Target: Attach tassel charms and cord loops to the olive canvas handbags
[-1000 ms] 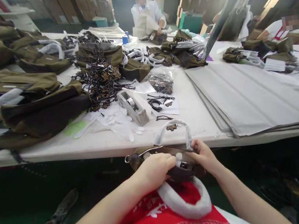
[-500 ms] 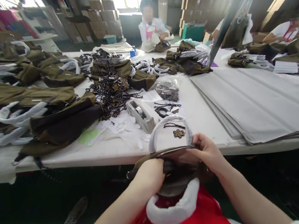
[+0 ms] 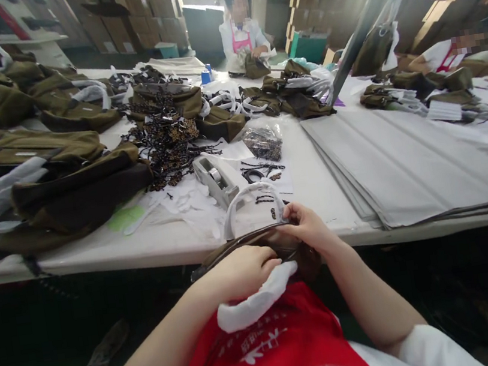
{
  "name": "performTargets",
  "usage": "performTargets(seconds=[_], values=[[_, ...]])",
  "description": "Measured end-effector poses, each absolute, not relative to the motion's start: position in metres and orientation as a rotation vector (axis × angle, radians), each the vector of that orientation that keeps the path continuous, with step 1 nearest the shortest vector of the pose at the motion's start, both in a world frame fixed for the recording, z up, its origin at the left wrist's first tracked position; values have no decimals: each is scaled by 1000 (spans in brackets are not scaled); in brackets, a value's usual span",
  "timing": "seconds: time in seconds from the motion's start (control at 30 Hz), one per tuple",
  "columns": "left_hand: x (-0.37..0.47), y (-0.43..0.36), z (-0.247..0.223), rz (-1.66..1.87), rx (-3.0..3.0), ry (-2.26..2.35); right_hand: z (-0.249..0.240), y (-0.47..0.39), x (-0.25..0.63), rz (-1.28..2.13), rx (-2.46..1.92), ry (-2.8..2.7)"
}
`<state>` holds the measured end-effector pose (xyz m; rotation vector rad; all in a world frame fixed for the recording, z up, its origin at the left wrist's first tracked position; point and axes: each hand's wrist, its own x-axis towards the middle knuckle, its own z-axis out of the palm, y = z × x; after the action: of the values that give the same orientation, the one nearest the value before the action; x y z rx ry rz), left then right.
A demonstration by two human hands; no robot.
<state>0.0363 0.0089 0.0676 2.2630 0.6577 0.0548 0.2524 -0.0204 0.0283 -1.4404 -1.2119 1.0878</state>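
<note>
Olive handbag [image 3: 274,237], head view: lower centre of frame, at near edge of bench [image 3: 314,197], mouth unzipped. Right hand [image 3: 311,228] pinched shut on rim at bag's right end, beside base of far handle [image 3: 226,219]. Left hand [image 3: 247,270] half-curled over mouth, fingertips partly hidden; cannot tell if gripping. White-wrapped near handle [image 3: 252,309] hangs just below it. Tape dispenser [image 3: 224,192] beyond, mid-frame.
</note>
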Motion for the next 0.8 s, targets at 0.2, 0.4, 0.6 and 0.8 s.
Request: performTargets(seconds=[0.2, 0.4, 0.6, 0.8], values=[[14, 36, 96, 177, 2140, 692, -6, -6, 275, 1252, -1581, -1073], [-6, 49, 82, 138, 2141, 581, -26, -6, 299, 1214, -1672, -1063], [20, 38, 40, 133, 2442, 897, -31, -7, 312, 1152, -1641, -1192], [32, 27, 53, 212, 2415, 978, -11, 1, 319, 1025, -1527, -1400]])
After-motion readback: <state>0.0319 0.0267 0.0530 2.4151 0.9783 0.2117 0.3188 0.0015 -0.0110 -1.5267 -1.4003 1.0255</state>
